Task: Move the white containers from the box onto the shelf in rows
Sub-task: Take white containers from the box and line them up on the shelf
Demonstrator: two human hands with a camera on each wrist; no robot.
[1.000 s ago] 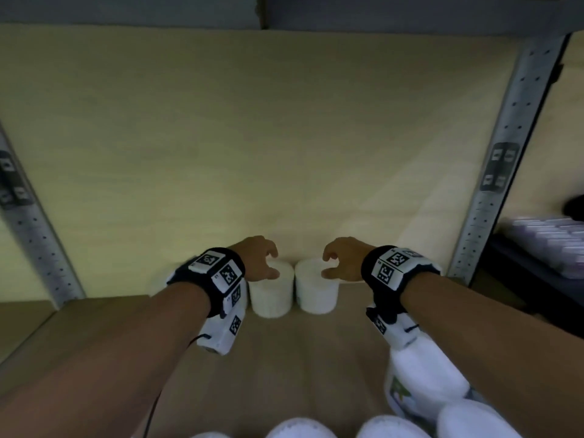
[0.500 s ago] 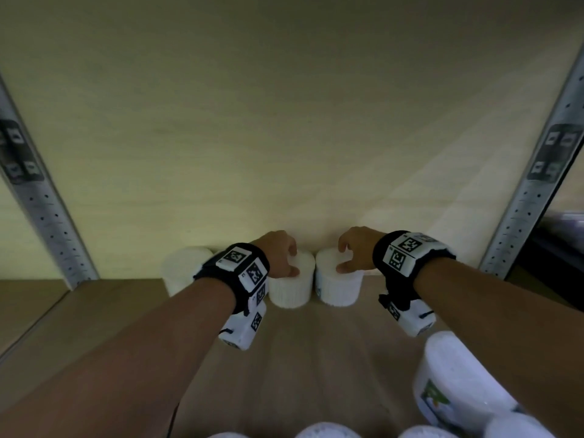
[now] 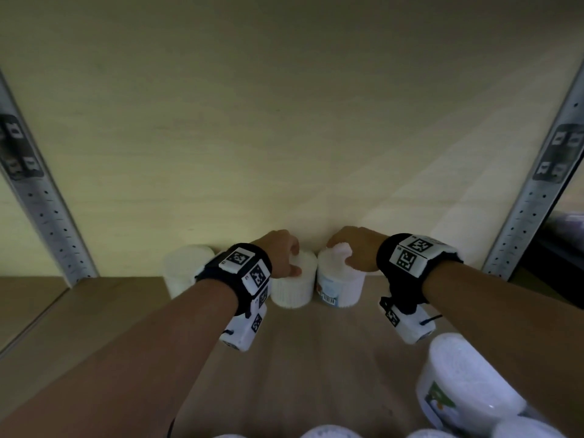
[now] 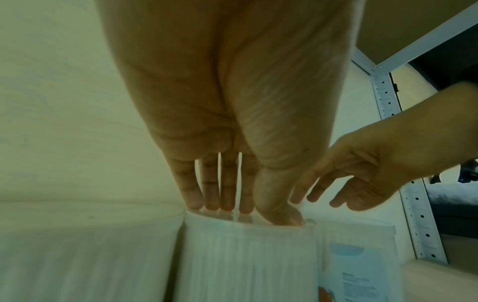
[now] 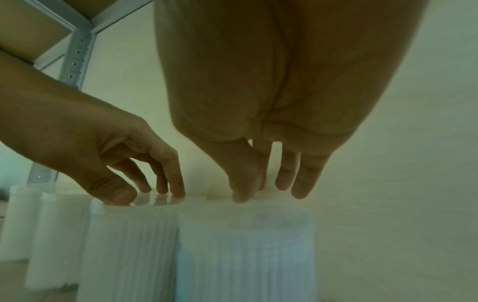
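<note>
Two white ribbed containers stand side by side at the back of the wooden shelf (image 3: 316,358). My left hand (image 3: 284,257) rests its fingertips and thumb on the lid of the left container (image 3: 292,292). In the left wrist view the left hand (image 4: 248,208) has straight fingers on that lid (image 4: 245,255). My right hand (image 3: 347,252) is on top of the labelled right container (image 3: 341,289). From the right wrist its thumb touches the lid (image 5: 245,255) and its fingers hang loose (image 5: 261,194). Another white container (image 3: 183,270) stands to the left against the back wall.
Grey perforated uprights (image 3: 47,216) (image 3: 531,200) frame the shelf bay. Several white containers (image 3: 464,384) sit at the bottom edge of the head view, below my right forearm. The shelf board in front of the row is bare wood.
The head view has moved closer and lower into the shelf bay. Both hands stay on top of the same two containers at the back wall.
</note>
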